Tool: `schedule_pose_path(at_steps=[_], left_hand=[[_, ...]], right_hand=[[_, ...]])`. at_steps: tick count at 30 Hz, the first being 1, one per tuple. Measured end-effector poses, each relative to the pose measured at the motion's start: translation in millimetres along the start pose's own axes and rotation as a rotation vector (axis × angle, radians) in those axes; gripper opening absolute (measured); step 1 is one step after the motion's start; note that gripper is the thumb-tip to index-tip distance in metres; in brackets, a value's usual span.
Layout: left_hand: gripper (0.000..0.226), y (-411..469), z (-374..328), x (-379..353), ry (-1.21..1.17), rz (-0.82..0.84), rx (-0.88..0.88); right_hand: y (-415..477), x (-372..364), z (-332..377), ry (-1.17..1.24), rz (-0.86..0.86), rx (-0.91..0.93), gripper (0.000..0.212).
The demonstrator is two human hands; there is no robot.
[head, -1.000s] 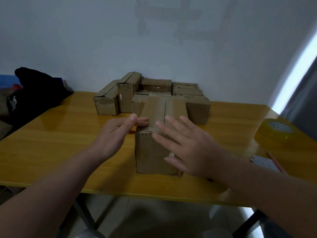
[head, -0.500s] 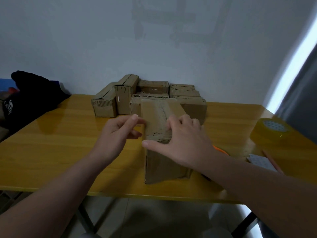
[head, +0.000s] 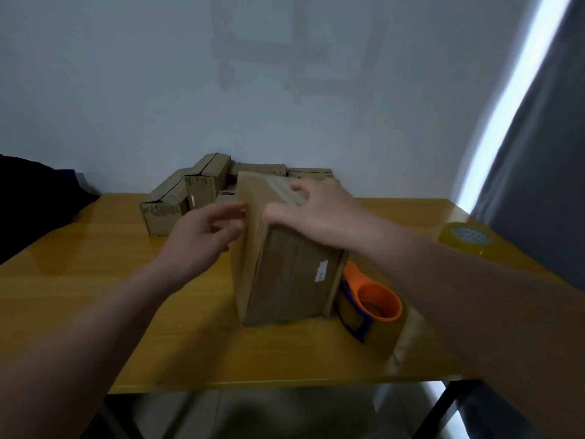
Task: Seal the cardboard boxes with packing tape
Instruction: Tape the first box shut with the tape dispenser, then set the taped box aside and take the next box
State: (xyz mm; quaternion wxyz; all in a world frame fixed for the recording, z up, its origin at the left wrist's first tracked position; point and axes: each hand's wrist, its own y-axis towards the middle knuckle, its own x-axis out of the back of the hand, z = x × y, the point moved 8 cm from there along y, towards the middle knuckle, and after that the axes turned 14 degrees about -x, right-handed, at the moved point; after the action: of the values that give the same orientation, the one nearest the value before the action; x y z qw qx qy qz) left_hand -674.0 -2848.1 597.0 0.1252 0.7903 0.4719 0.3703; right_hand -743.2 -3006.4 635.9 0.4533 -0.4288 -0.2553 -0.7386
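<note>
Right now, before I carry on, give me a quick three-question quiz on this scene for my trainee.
1. True or false: neither hand holds the orange tape dispenser.
2. Which hand grips the top of the near cardboard box? A. left hand B. right hand C. neither
3. What lies at the far right edge of the wooden table?

Key:
1. True; it lies on the table right of the box.
2. B; the left hand only touches the box's left side.
3. A spare roll of clear tape.
</note>
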Motion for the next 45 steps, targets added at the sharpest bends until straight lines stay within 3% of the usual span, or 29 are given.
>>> schedule_pose_path(at_steps=[6, 14, 20, 26, 35, 45], left_hand=[[0.029, 50.8, -17.8, -14.6, -0.043, 0.016, -0.021], [0.036, 115.0, -10.5, -87.3, 0.233, 0.238, -0.071], [0.042, 151.6, 24.8, -141.9, 0.561, 0.395, -0.107], [0.057, 173.5, 69.2, -176.8, 0.832, 0.502, -0.147], [0.072, 197.0, 116.7, -192.8, 0.938, 0.545, -0.095], [0.092, 211.0, 141.2, -205.2, 1.001, 0.616, -0.034]], right_hand=[[27.2, 89.2, -19.5, 0.196, -0.175, -0.026, 0.087], [79.4, 134.4, -123.1, -0.191, -0.474, -0.263, 0.090], [136.2, 111.9, -191.6, -0.261, -0.444, -0.345, 0.091], [200.3, 90.4, -222.6, -0.346, -0.398, -0.307, 0.087], [265.2, 82.7, -260.3, -0.566, -0.334, -0.306, 0.060], [292.7, 83.0, -272.3, -0.457, -0.440, -0.395, 0.029]])
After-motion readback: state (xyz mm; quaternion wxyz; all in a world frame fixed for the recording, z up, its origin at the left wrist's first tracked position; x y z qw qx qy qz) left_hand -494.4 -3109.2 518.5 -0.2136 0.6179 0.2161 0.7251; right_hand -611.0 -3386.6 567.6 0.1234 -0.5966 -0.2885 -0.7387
